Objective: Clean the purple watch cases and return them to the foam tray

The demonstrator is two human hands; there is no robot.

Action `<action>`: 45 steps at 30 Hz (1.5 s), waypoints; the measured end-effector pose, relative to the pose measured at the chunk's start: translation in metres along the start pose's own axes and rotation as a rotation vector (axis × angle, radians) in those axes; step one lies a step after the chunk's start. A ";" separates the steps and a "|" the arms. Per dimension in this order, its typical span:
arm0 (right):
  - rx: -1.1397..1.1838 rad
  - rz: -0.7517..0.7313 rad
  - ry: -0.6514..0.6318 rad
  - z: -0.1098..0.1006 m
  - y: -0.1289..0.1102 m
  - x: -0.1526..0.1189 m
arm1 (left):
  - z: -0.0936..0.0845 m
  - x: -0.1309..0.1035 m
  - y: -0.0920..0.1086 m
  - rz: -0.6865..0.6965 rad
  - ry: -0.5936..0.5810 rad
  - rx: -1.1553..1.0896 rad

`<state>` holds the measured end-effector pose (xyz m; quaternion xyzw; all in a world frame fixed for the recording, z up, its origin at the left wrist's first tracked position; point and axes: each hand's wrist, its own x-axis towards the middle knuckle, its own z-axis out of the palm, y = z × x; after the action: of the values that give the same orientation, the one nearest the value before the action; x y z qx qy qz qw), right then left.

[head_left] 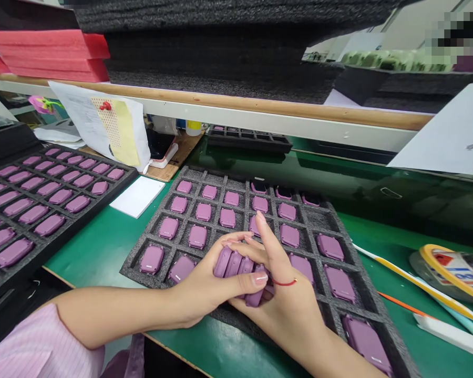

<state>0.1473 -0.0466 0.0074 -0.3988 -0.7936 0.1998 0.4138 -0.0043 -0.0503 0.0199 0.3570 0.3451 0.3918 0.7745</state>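
Both hands meet over the near edge of a black foam tray (244,186) on the green bench. My left hand (208,286) and my right hand (284,299) together clasp a row of several purple watch cases (236,262) stood on edge between the palms. The right hand's index finger points up over the tray. A red thread circles the right wrist. Most pockets of the tray hold one purple case (197,236) lying flat; a few at the far right are empty.
A second foam tray (114,184) full of purple cases sits at the left. A white pad (137,196) lies between the trays. Tape roll (453,270) and strips lie at the right. A shelf edge (260,113) with stacked foam runs overhead.
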 end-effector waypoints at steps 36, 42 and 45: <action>0.276 0.016 0.016 -0.008 0.006 0.004 | -0.006 -0.003 0.023 0.010 -0.153 0.344; 0.286 0.011 -0.005 -0.009 0.008 0.006 | -0.006 -0.003 0.020 0.007 -0.131 0.328; 0.304 0.020 -0.016 -0.006 0.008 0.007 | -0.008 -0.001 0.016 0.067 -0.117 0.321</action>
<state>0.1541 -0.0367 0.0093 -0.3378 -0.7532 0.3250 0.4614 -0.0174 -0.0417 0.0294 0.5095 0.3457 0.3359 0.7128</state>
